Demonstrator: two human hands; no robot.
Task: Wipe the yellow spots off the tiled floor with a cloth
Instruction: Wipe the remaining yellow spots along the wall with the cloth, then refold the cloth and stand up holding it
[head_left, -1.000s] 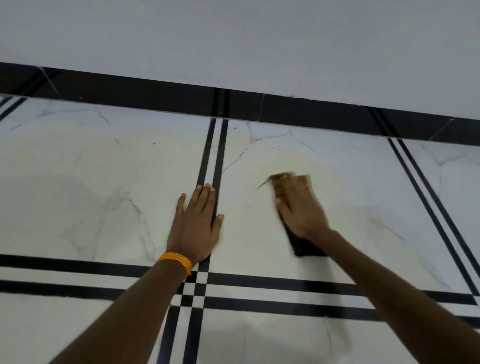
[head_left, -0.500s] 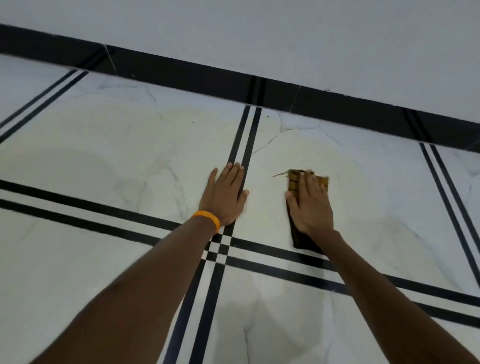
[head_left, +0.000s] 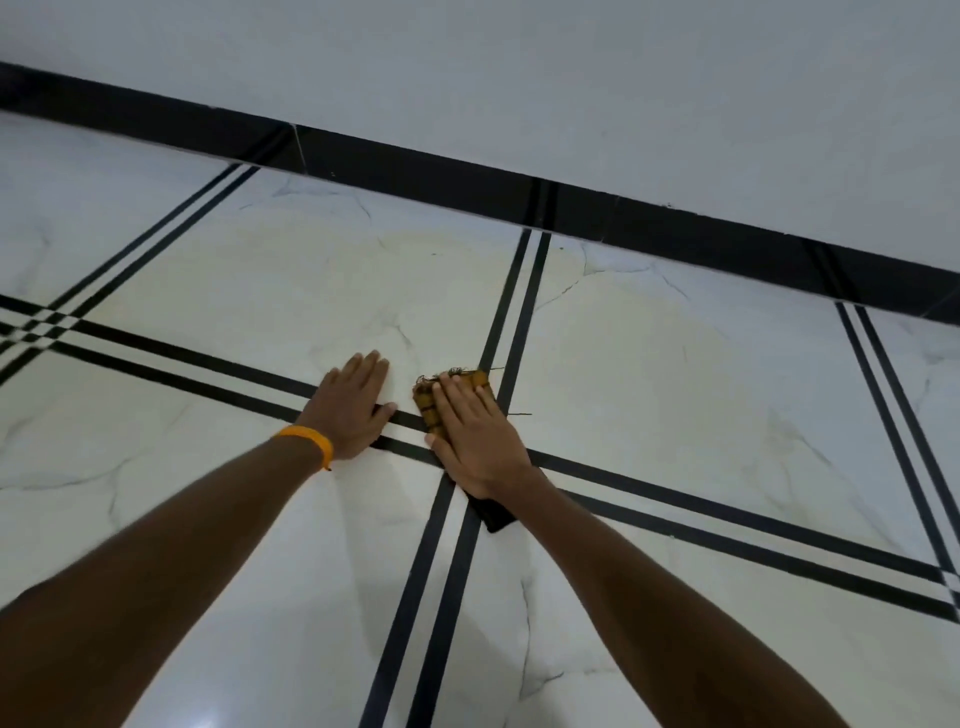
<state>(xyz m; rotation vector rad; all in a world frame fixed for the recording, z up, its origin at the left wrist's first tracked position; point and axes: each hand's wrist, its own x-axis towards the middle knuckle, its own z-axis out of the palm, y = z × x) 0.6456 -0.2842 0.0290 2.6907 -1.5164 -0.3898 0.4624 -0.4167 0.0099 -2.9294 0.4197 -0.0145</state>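
My right hand (head_left: 475, 436) presses flat on a folded brown-and-yellow checked cloth (head_left: 427, 406), its dark end (head_left: 493, 514) sticking out under my wrist. The cloth lies across the crossing of the black double lines on the white marble-look tiled floor (head_left: 675, 395). A faint yellowish smear (head_left: 291, 291) tints the tile ahead of my left hand, and another pale yellow film (head_left: 644, 338) lies on the tile to the right. My left hand (head_left: 353, 410), with an orange wristband (head_left: 306, 441), rests flat on the floor just left of the cloth, fingers together, holding nothing.
A black skirting band (head_left: 415, 166) runs along the foot of a plain white wall (head_left: 571, 78) beyond the tiles. Black double lines (head_left: 436, 597) divide the floor into large squares.
My right hand has slid the cloth leftward and toward me, from the right tile onto the line crossing. My left hand also shifted left off the vertical lines. The view swung right.
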